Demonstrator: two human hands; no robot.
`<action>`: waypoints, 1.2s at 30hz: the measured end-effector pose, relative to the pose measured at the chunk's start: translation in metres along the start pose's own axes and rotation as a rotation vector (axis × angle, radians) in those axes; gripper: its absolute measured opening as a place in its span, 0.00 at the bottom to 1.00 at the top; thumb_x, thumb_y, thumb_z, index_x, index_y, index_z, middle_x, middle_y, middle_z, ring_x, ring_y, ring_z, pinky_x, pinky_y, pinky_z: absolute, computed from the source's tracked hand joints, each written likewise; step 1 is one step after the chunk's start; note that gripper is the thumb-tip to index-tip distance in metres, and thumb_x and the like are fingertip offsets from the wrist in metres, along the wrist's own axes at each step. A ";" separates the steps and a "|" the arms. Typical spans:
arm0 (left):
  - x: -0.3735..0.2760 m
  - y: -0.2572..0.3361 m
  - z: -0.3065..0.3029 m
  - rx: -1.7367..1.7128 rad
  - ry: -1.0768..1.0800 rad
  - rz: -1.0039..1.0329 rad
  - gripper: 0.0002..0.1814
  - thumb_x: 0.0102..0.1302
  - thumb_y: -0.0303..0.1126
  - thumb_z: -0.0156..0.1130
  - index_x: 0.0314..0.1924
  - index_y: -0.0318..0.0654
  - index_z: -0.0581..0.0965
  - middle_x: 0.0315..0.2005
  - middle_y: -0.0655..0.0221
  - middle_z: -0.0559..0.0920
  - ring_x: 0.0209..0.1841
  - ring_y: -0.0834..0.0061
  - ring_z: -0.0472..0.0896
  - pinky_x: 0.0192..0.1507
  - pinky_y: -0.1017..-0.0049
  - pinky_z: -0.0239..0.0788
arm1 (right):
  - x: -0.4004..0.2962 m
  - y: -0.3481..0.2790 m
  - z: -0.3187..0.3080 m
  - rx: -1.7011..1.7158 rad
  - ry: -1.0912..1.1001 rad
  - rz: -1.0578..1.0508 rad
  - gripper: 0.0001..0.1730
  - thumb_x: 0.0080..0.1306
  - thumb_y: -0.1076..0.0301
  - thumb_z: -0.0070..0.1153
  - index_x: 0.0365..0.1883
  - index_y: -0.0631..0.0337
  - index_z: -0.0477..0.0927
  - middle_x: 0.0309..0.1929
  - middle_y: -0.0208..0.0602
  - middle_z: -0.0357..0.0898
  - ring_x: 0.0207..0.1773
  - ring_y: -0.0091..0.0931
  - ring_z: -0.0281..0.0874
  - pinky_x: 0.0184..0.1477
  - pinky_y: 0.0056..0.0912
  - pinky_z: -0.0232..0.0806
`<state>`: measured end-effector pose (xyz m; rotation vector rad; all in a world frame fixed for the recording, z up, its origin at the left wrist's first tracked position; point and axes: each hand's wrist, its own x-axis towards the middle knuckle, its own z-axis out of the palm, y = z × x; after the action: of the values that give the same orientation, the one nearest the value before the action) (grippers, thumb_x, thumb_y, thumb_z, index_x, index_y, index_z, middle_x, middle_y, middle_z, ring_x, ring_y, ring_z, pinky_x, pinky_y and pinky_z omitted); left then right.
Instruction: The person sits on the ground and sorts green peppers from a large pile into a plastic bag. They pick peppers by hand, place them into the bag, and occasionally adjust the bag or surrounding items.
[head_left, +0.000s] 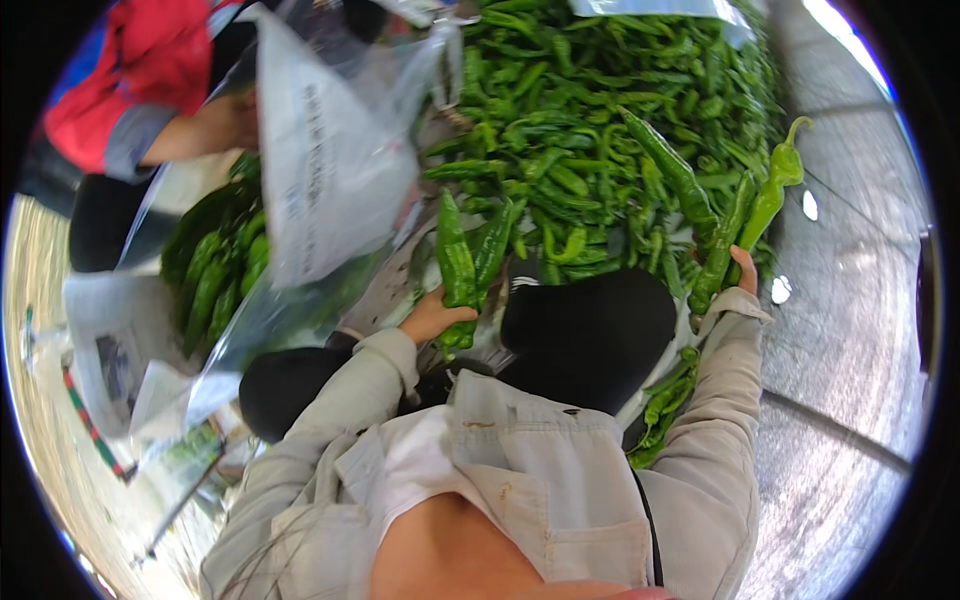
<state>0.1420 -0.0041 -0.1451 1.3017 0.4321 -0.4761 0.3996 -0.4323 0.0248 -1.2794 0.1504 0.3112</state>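
In front of my body, my left hand (437, 315) grips a couple of long green chili peppers (455, 255), their tips pointing away from me. Out to the right, my right hand (742, 271) is closed around several more long green peppers (725, 247). One of those, a paler pepper (772, 191) with a curled stem, sticks up past my fingers. Beyond both hands spreads a large heap of green peppers (600, 97). My right palm is mostly hidden behind the peppers it holds.
At the left, another person's hand (217, 127) in a red sleeve is partly behind a white plastic bag (337, 165) bearing writing. Dark green peppers (217, 277) fill a clear bag beside it. More peppers (667, 405) lie by my right forearm. Grey paving (840, 315) borders the right.
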 end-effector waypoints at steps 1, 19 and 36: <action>-0.001 -0.017 -0.005 0.010 0.026 -0.028 0.30 0.53 0.36 0.72 0.55 0.35 0.73 0.46 0.63 0.80 0.47 0.70 0.78 0.51 0.70 0.69 | 0.003 0.004 0.014 0.055 -0.043 0.083 0.29 0.59 0.64 0.58 0.57 0.68 0.72 0.51 0.46 0.79 0.51 0.42 0.78 0.55 0.53 0.72; 0.014 -0.158 -0.067 0.700 0.418 -0.363 0.30 0.58 0.51 0.60 0.55 0.40 0.77 0.47 0.56 0.83 0.50 0.63 0.80 0.51 0.60 0.68 | -0.076 0.198 0.171 -0.615 -0.455 0.605 0.30 0.51 0.55 0.69 0.47 0.63 0.76 0.34 0.35 0.78 0.34 0.27 0.77 0.36 0.32 0.71; 0.039 -0.094 -0.029 -0.922 0.296 -0.162 0.08 0.64 0.32 0.64 0.41 0.41 0.78 0.37 0.71 0.82 0.43 0.70 0.80 0.50 0.66 0.71 | -0.110 0.303 0.140 -0.372 -0.641 0.842 0.27 0.56 0.59 0.63 0.51 0.64 0.77 0.42 0.36 0.80 0.41 0.27 0.77 0.43 0.30 0.70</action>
<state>0.1202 0.0018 -0.2485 0.4363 0.8830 -0.1631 0.1922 -0.2377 -0.1816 -1.3639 0.0745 1.5059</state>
